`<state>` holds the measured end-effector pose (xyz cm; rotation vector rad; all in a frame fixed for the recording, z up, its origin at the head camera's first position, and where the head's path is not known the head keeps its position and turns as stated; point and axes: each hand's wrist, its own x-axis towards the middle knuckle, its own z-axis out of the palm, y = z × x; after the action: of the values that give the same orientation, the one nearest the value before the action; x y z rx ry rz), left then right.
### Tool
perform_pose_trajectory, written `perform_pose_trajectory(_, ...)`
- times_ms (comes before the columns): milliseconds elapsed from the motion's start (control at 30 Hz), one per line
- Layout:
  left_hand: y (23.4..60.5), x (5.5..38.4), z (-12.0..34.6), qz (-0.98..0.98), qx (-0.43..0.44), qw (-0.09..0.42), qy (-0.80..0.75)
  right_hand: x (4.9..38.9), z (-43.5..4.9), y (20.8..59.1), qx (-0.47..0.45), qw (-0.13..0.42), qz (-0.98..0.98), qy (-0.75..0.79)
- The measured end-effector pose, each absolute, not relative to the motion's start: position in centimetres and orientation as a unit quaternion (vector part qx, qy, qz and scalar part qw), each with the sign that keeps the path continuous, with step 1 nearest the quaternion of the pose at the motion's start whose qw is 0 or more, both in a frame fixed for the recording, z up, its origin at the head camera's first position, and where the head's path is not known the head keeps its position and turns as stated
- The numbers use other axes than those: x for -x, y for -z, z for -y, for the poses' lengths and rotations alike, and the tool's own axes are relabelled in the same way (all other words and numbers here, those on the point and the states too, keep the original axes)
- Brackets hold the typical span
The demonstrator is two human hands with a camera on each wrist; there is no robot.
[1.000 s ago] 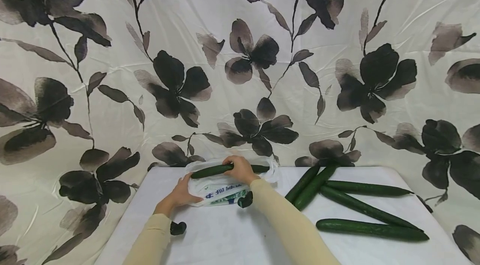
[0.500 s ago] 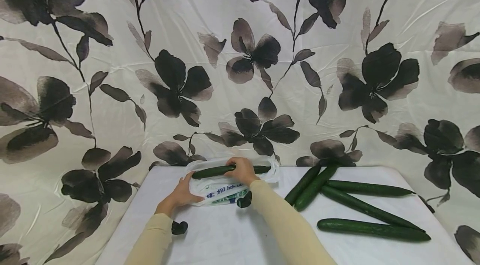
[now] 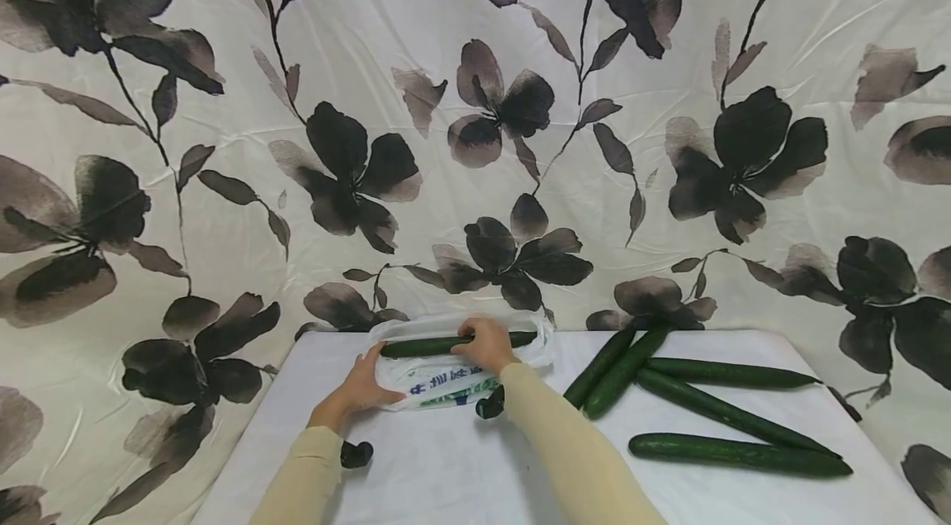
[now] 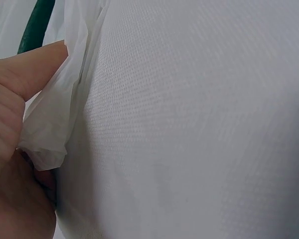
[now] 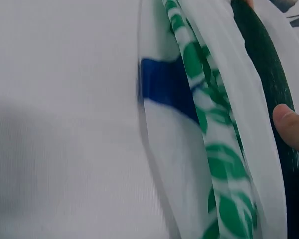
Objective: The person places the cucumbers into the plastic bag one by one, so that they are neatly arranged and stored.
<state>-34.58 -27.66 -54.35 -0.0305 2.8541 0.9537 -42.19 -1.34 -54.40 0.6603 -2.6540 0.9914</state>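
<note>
In the head view a dark green cucumber lies lengthwise in the mouth of a white plastic bag with blue lettering and green leaf print. My right hand grips the cucumber right of its middle from above; in the right wrist view its thumb presses along the cucumber's side. My left hand holds the bag's left end, thumb and fingers spread along the edge. Thin bag film bunches between thumb and fingers in the left wrist view, where a bit of the cucumber shows beyond.
To the right on the white table lie several more cucumbers: a pair leaning together, two fanned out beside them, and one nearer the front. A floral cloth hangs behind the table's far edge.
My right hand has shifted slightly right and down with the cucumber, which now lies more level and deeper in the bag mouth. The left hand stays at the bag's left end.
</note>
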Motion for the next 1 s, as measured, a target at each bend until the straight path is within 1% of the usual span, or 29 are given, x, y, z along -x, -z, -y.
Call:
perform_pose_trajectory(367,54.1,34.8,28.1,-0.949,0.011,0.067,-0.308,42.8,-1.9,54.2,-0.229,0.129,0.903,-0.339)
perform_pose_trajectory(600,54.1,35.0,28.3,-0.951,0.013,0.071,-0.302,43.1,-4.6,53.9,-0.207,0.084,0.919,-0.326)
perform_pose_trajectory(700,54.1,35.0,28.4,-0.952,0.012,0.069,-0.299,43.2,-5.3,53.8,-0.209,0.08,0.924,-0.311)
perform_pose_trajectory(800,54.1,35.0,28.3,-0.951,0.009,0.066,-0.302,43.1,-5.5,53.7,-0.209,0.09,0.927,-0.3)
perform_pose_trajectory(1000,54.5,34.8,27.8,-0.95,-0.008,0.064,-0.304,42.4,-5.6,54.2,-0.19,0.144,0.912,-0.335)
